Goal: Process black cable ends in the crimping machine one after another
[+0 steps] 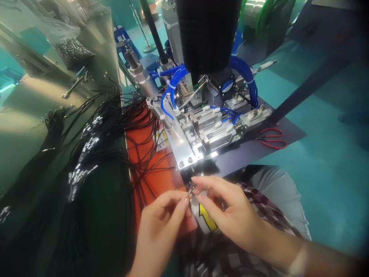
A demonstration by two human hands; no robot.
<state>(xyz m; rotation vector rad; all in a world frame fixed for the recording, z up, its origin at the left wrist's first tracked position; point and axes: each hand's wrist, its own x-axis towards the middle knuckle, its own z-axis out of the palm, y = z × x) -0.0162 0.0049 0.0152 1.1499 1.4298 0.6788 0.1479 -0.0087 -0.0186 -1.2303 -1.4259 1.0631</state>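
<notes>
My left hand (161, 221) is closed, its thumb and forefinger pinching a small bundle of thin coloured wires (190, 189). Red, green, blue and white strands fan out just above the pinch. My right hand (227, 200) meets the wires from the other side, fingers curled and fingertips at the strands, with thumb and forefinger a little apart. Both hands are just in front of a metal bench machine (204, 130) with clamps, cylinders and blue air hoses. A white roll-shaped part with a yellow label (206, 217) lies partly hidden under my right hand.
Many black cables (106, 104) with metal-tipped ends spread over the table at left, some crossing the orange-red mat (150, 142). Red-handled scissors or snips (273, 138) lie right of the machine. A black cylinder (209, 34) hangs overhead. A bag of small metal parts (73, 52) is at upper left.
</notes>
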